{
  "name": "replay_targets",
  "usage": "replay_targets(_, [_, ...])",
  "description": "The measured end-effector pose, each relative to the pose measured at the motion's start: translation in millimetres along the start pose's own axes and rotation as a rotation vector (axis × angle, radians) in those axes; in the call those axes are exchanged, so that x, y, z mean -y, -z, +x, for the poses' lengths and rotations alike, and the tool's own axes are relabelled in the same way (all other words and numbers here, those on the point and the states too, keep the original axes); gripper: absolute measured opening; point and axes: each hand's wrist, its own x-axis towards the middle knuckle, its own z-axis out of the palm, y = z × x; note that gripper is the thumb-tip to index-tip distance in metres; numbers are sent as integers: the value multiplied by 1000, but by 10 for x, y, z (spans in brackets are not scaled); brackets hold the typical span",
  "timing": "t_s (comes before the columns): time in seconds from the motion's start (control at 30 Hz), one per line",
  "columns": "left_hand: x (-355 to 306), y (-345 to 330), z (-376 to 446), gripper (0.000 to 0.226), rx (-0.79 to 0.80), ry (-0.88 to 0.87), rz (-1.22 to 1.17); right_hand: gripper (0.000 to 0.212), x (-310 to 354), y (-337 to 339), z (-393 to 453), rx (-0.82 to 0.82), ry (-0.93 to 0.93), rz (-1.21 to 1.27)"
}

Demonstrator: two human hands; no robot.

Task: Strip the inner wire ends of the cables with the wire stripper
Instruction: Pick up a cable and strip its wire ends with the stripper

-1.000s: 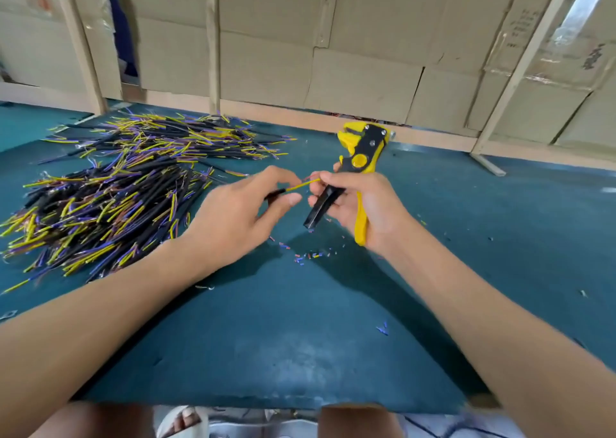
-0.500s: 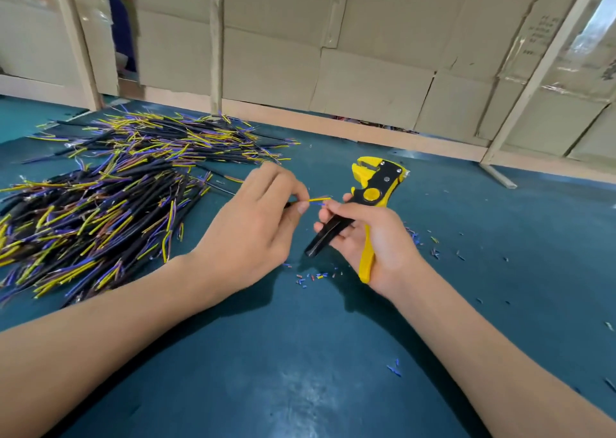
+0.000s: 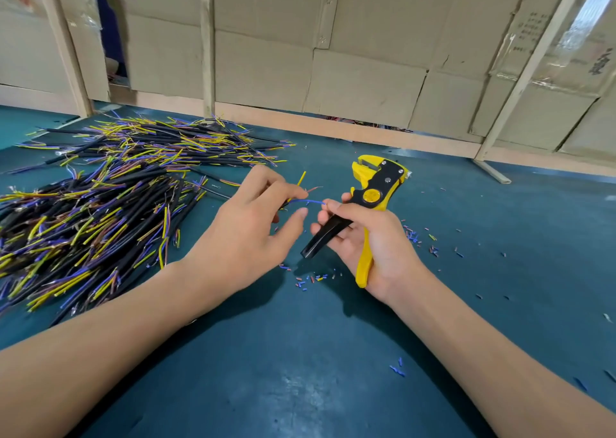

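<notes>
The left hand (image 3: pixel 246 234) pinches a cable (image 3: pixel 289 204) at its end, the inner wires fanned out — a yellow wire (image 3: pixel 301 178) pointing up, a blue wire (image 3: pixel 308 201) arching across to the right hand (image 3: pixel 370 244). That hand's fingertips touch the blue tip while its palm and fingers grip the stripper (image 3: pixel 370 201), head up and away, black handle angled down toward the surface (image 3: pixel 300 354). Snipped insulation bits (image 3: pixel 311 279) lie under the hands. Left of them sprawls the cable pile (image 3: pixel 100 211); cardboard panels (image 3: pixel 363 84) stand behind.
</notes>
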Motion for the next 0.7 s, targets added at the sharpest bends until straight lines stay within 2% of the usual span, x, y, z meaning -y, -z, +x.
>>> replay_targets(0.17, [46, 0, 34, 12, -111, -48, 48, 19, -26, -7, -9, 54, 15, -53])
replay_targets(0.23, [62, 27, 38, 15, -147, -56, 54, 9, -42, -27, -22, 94, -4, -80])
replay_targets(0.27, [71, 47, 39, 18, -159, -44, 57, 9, -44, -37, -36, 111, -31, -79])
replay_targets(0.37, [83, 107, 33, 19, -172, 19, 107, 31, -42, -38, -70, 178, -156, -18])
replay_targets(0.47, [51, 122, 42, 20, -188, 14, 95, 33, -9, -40, -104, 198, -211, 66])
replay_targets(0.57, [-16, 109, 56, 23, -220, -17, 94, 36, 42, -11, -116, 193, -221, 38])
replay_targets(0.7, [-58, 102, 62, 28, -227, -16, 80, 27, 82, 1, -134, 172, -245, -2])
